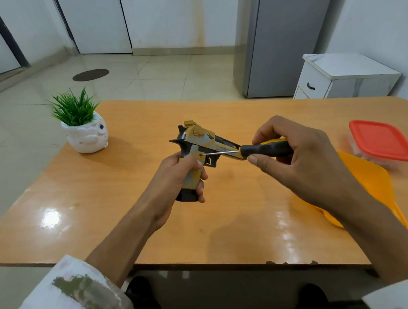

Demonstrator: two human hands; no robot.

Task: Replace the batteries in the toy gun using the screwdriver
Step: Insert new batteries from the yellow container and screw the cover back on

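White sleeve (63, 302) nearest; L hand (175, 181) grips toy gun (196, 135), R hand (304, 155) pinches screwdriver (264, 149), tip prob. touching it.

Yellow-grey toy gun (199, 152) upright, screwdriver (259, 150) tip against it

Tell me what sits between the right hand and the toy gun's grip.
The shaft of the screwdriver spans that gap, tip against the toy gun; the head view shows it.

- I see a toy gun (198, 148) in yellow-and-grey camouflage, black base.
- My screwdriver (259, 149) is black and yellow.
- Box (382, 141) lid: red.
- Table (228, 214): orange-brown wood.
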